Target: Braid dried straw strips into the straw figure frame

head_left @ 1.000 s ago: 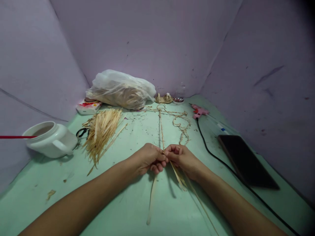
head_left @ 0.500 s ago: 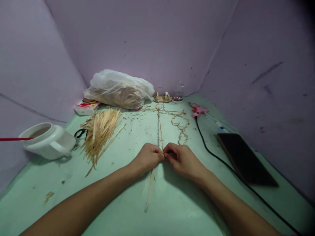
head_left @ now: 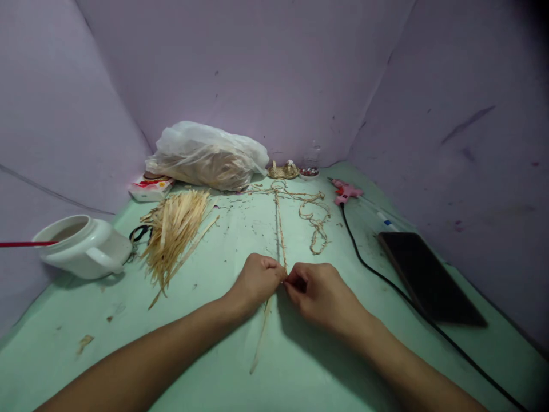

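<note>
A thin twisted straw cord [head_left: 281, 229] runs from the far part of the table straight toward me. My left hand [head_left: 259, 281] is closed in a pinch on its near end. Touching it at the fingertips, my right hand [head_left: 319, 293] pinches the same cord end. A loose straw strip [head_left: 262, 337] trails from under my left hand toward me. Beyond my right hand lies a looped length of cord [head_left: 319, 226]. The fibre ends between the fingertips are mostly hidden.
To the left are a straw bundle [head_left: 178, 229], scissors [head_left: 139, 232] partly beneath it and a white pot [head_left: 86, 246]. A plastic bag [head_left: 210, 154] sits at the back. On the right are a pink glue gun [head_left: 345, 190], its black cable [head_left: 377, 272] and a dark phone-like slab [head_left: 429, 280].
Both hands have shifted slightly toward me along the cord, still pinching it. My right hand has turned a little, and the loose strip's near end has swung slightly left.
</note>
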The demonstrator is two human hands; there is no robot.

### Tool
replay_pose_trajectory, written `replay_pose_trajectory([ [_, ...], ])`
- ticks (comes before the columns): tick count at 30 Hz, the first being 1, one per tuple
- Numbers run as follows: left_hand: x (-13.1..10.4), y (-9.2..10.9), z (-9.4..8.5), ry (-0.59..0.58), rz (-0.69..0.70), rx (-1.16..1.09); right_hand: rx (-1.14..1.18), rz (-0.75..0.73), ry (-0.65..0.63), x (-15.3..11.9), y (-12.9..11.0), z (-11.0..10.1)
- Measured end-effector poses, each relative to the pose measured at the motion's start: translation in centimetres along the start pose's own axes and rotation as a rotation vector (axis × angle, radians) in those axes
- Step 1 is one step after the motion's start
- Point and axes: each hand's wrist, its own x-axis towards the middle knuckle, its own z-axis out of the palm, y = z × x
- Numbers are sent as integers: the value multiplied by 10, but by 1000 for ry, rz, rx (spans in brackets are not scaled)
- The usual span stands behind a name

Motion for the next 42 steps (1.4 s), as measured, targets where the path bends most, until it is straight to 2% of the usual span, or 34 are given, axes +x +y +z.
replay_pose_trajectory([
  [4, -5, 10, -3, -65, -56, -67, 19, -55, -7, 2, 2, -1],
  [8, -7, 15, -6, -89, -49, -122, 17, -92, -18, 3, 1, -5],
  [12, -5, 14, -6, -98, -44, -143, 83, -130, -118, 3, 4, -11],
  [14, -4, 12, -6, -99, -36, -149, 178, -79, -140, 6, 9, -14],
  [18, -3, 10, -6, -119, -36, -124, 471, 145, 2, 17, 21, -12],
  [22, -3, 8, -7, -156, -16, -101, 774, 302, -215, 21, 18, -1],
  [24, -3, 7, -7, -153, -3, -67, 792, 313, -221, 20, 13, 3],
  [26, -2, 7, -8, -155, 5, -19, 733, 277, -163, 19, 12, 5],
  [30, 0, 9, -12, -173, 34, 134, 668, 252, -161, 20, 16, 6],
  [34, -2, 14, -17, -110, 98, 410, 694, 294, -143, 21, 16, 7],
  [39, -26, 27, -15, 58, 263, 836, 843, 380, -128, 19, 5, 5],
  [42, -43, 33, -7, 51, 279, 1037, 908, 447, -133, 18, 1, 4],
])
